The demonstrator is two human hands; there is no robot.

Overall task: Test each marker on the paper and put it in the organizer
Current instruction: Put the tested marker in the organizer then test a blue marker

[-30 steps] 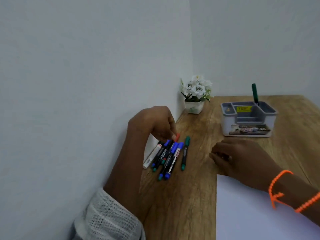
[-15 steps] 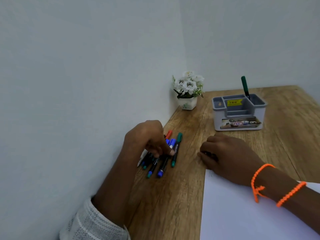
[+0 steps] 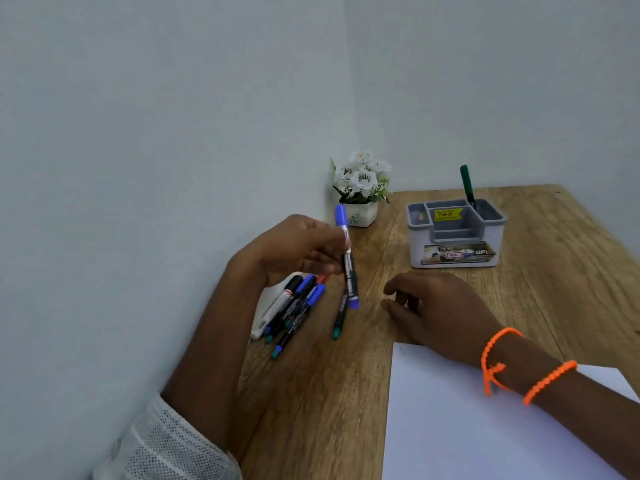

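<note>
At the left, against the wall, we see the heap of markers (image 3: 294, 306) lying on the table (image 3: 346, 393); we judge they wait there to be tested, close to the hand that takes them. One green marker (image 3: 340, 313) lies a little apart from the heap, on its right side.

Just above them is our left hand (image 3: 294, 251). Its fingers are curled and they pinch a blue marker (image 3: 348, 261), which is held nearly upright in the air, cap up. We think it is lifted this way to bring it to the paper.

Behind it, in the corner, stands a small flower pot (image 3: 360, 192).

Further right, our right hand (image 3: 433, 306) rests on the table just beside the top edge of the paper (image 3: 467, 427). Its fingers are loosely bent and we see nothing in them; probably it is ready to pull the cap off.

Behind this hand stands the organizer (image 3: 455, 251), well apart from the heap, with one dark green marker (image 3: 467, 185) already standing in its back right compartment.
</note>
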